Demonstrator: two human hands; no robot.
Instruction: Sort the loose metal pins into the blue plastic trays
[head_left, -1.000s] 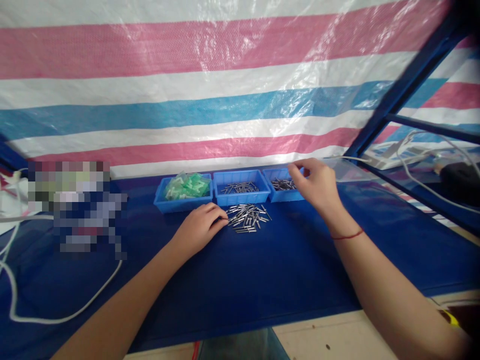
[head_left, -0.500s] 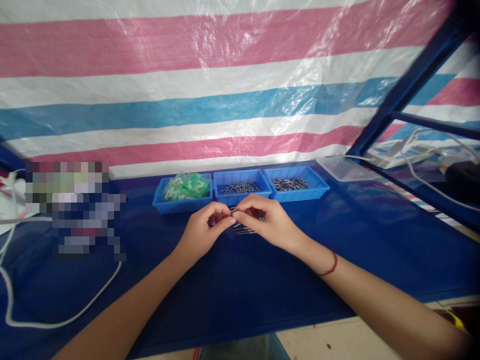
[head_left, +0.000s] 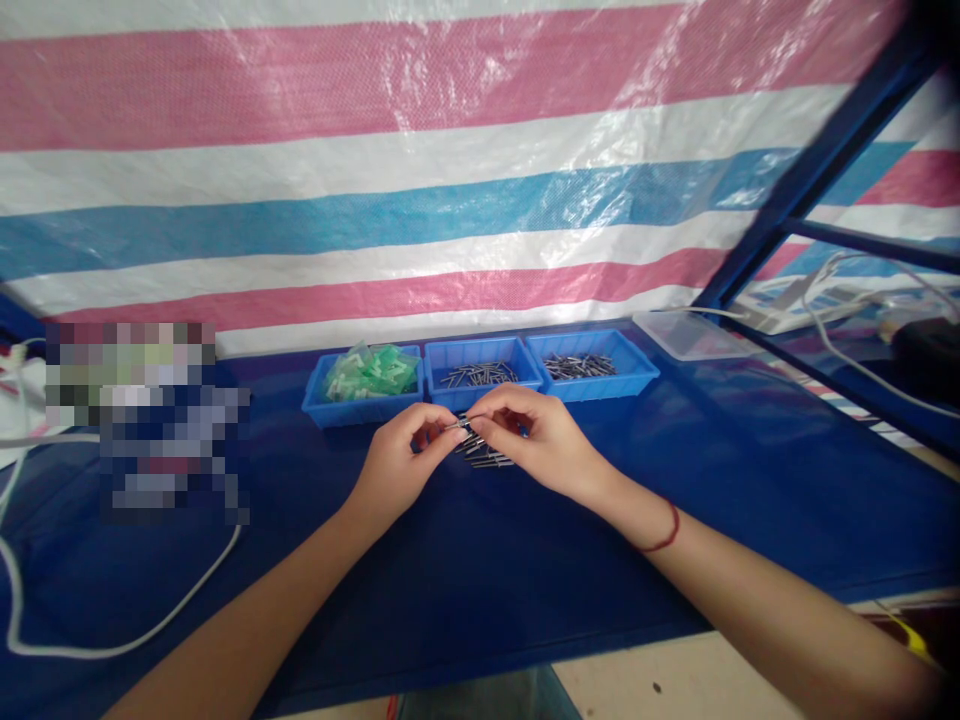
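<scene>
My left hand and my right hand meet fingertip to fingertip just above a loose pile of small metal pins on the blue table cover. Both hands pinch small metal pieces between thumb and fingers where they touch. Right behind the hands stand three blue trays in a row: the left tray holds green and white plastic parts, the middle tray holds silver pins, the right tray holds darker metal pins. A red string circles my right wrist.
A striped pink, white and blue tarp hangs behind the table. A clear plastic container sits at the back right beside a blue frame post. A white cable loops over the table's left side. More cables lie beyond the frame at right.
My right hand came back from the right tray to the pile and met my left hand. Since half a second ago the two hands have stayed pinched together with little movement.
</scene>
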